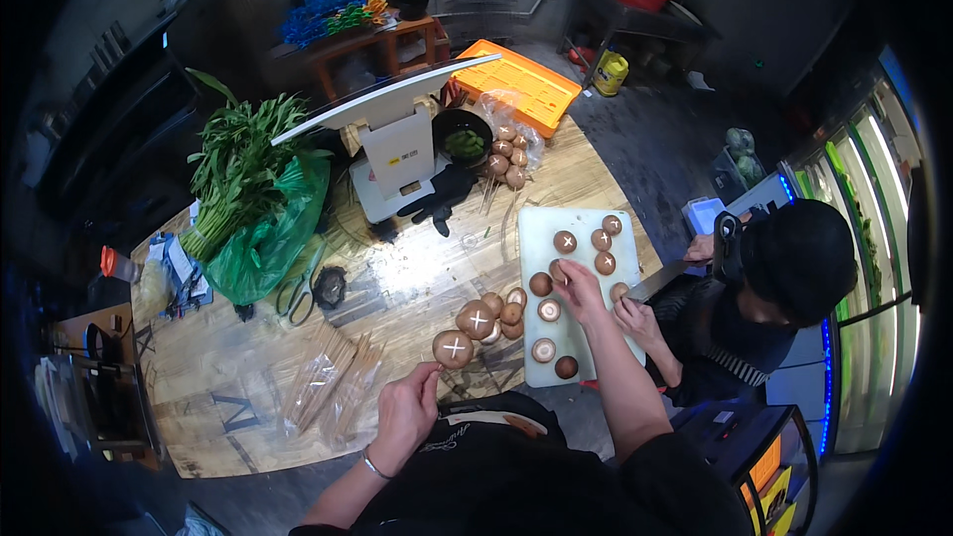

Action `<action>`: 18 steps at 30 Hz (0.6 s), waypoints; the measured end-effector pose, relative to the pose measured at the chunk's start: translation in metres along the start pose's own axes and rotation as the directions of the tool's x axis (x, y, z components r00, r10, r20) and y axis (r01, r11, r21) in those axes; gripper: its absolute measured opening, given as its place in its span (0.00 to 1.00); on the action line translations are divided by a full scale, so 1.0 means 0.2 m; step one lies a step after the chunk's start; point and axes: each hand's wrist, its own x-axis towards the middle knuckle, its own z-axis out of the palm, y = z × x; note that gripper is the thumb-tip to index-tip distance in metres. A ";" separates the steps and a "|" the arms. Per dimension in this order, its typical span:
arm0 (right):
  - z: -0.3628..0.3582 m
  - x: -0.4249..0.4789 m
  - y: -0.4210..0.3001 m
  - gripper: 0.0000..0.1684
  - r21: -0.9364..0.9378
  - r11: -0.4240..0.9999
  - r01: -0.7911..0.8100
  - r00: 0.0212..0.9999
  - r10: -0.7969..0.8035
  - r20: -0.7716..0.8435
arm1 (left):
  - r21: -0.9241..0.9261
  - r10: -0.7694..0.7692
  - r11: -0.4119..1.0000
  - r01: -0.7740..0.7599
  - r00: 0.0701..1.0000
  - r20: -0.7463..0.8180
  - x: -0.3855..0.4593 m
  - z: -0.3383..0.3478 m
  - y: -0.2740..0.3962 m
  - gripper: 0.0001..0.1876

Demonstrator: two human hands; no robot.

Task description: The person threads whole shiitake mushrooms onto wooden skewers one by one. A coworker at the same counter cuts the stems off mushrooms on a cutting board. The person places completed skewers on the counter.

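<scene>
My left hand (408,403) pinches what appears to be a thin stick, mostly hidden, bearing a shiitake mushroom (453,348) with a white cross cut in its cap. A second cross-cut mushroom (475,318) sits just beyond it, seemingly on the same stick. Over the white cutting board (536,227), my right hand (584,296) has its fingers on a small brown mushroom (557,270). Several other mushrooms are spread on the board, some cross-cut, some plain, some stem side up. Left of the board lies a pile of uncut mushrooms (511,313).
A co-worker's hand holds a knife (655,279) at the board's right; their other hand steadies a mushroom (619,291). Bagged wooden skewers (320,380), scissors (299,294), leafy greens (238,171), a white monitor stand (398,156), finished mushroom skewers (506,156) and an orange tray (521,82) occupy the table.
</scene>
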 end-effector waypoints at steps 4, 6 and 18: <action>0.14 -0.28 -0.02 0.17 0.465 0.765 -0.445 0.869 0.245 0.430 | -0.041 0.017 0.999 -0.014 0.996 0.082 -0.03 0.00 -0.01 0.07; 0.24 -0.42 -0.06 0.19 0.406 0.779 -0.478 0.814 0.219 0.539 | -0.075 0.068 0.995 -0.064 0.996 0.056 -0.07 0.00 -0.03 0.07; 0.41 -0.60 -0.10 0.22 0.406 0.848 -0.342 0.875 0.130 0.466 | -0.037 0.031 0.999 -0.029 0.998 0.062 -0.13 -0.07 -0.02 0.07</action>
